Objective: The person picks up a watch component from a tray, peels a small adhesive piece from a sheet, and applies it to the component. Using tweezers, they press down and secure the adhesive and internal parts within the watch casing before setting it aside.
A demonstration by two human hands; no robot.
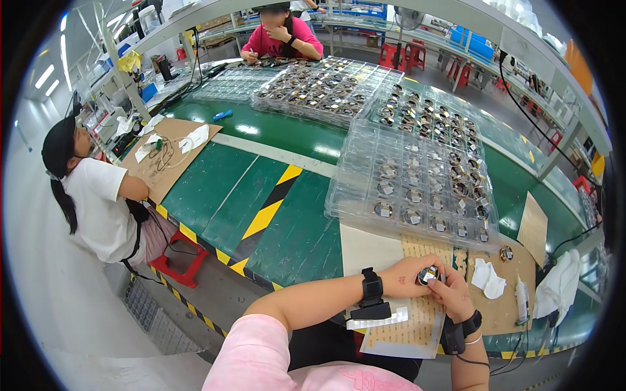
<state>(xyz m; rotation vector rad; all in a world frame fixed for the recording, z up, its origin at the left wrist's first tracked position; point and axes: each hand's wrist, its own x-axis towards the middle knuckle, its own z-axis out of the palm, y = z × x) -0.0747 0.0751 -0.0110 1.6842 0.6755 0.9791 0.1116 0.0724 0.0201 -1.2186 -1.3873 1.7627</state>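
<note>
- Pinching round electronic module (pixel 428 275) in closed fingers of left hand (pixel 402 276) and right hand (pixel 456 294).
- Holding it at view's four o'clock.
- Facing clear blister tray (pixel 352 212) at module's twelve o'clock.

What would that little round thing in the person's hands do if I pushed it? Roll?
Lying flat, the round part would probably slide, because it looks like a disc; stood on edge, it might roll. It's likely light, since fingers alone seem to hold it. It may be fragile: similar parts sit apart in the clear tray.
</note>
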